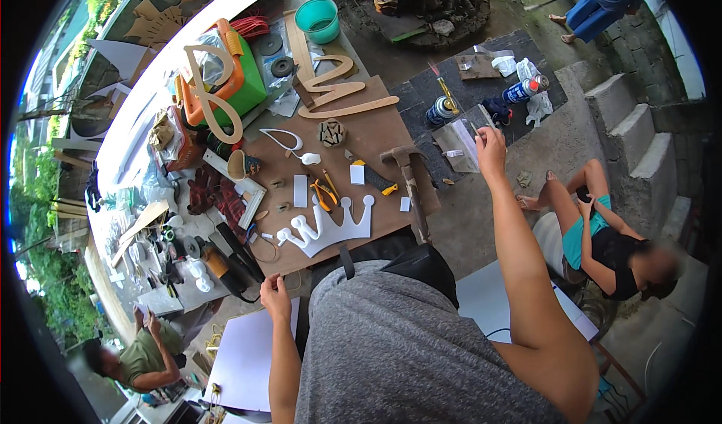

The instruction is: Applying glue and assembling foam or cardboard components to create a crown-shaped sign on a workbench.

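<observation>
In the head view, holding the right hand (490,153) out at arm's length over a dark tiled surface (421,93), with thumb and fingers drawn together beside a flat, clear packet (460,144) lying just left of the fingertips; not being able to tell whether gripping something thin there or nothing. Standing close around that grip, and crowding it: a blue spray can (441,111) just to its left, a dark bundle (496,110) directly beyond, a second spray can (520,91) beyond and to the right, next to crumpled white plastic (539,108). Lying left of the right hand, between it and the bench's clutter: a hammer (402,155), with its handle jutting toward the body. Resting further left: a black-and-yellow tool (380,180), orange-handled pliers (325,192) and a white crown cutout (331,234). Sitting to the right of the same grip, on the nearer side: a person (617,247) in a black top; rising beyond: concrete steps (628,127). Holding the left hand (276,298) low, just off the bench's near edge, with half-curled fingers; not being able to tell whether holding anything. Lying left of and beyond it: dark tubes (241,252).
</observation>
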Tool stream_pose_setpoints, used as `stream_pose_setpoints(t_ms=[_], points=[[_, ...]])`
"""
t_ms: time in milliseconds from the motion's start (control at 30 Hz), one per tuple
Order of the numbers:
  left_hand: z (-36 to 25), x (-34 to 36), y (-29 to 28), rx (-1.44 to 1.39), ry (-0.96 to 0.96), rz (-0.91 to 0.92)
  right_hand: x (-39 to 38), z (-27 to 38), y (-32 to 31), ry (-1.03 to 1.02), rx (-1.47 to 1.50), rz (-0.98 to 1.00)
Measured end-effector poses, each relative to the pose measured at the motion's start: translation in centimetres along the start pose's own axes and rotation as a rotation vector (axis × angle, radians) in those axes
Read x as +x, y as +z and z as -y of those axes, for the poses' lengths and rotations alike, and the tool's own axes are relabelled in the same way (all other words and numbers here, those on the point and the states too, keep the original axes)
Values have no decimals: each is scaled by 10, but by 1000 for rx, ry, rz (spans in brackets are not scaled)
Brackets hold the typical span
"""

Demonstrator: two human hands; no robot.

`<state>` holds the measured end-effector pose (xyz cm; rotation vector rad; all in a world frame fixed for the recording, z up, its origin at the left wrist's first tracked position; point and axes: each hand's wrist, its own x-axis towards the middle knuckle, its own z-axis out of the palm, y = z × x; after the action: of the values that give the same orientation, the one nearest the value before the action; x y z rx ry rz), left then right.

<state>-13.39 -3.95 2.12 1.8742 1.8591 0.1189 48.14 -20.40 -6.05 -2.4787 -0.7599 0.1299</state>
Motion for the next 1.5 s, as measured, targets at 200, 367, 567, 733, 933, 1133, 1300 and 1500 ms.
stream_pose_setpoints(t_ms=[200,367,567,733,933,1133,1300,1500], points=[[1,-8,-6,-51,-90,31,-1,-7,8,-14,130,-67],[2,-11,-8,-55,-105,32,-7,1,8,-22,174,-97],[3,-10,-11,-35,-89,36,-14,7,8,-63,168,-151],[7,-7,-12,-31,-106,60,-16,8,10,-34,183,-132],[6,-7,-13,-36,-99,66,-16,4,13,-109,120,-198],[7,-9,-14,-32,-90,62,-15,10,10,-32,175,-134],[4,-11,-13,-31,-108,62,-16,9,10,-33,181,-139],[3,-10,-11,-29,-111,73,-16,8,8,-76,141,-171]])
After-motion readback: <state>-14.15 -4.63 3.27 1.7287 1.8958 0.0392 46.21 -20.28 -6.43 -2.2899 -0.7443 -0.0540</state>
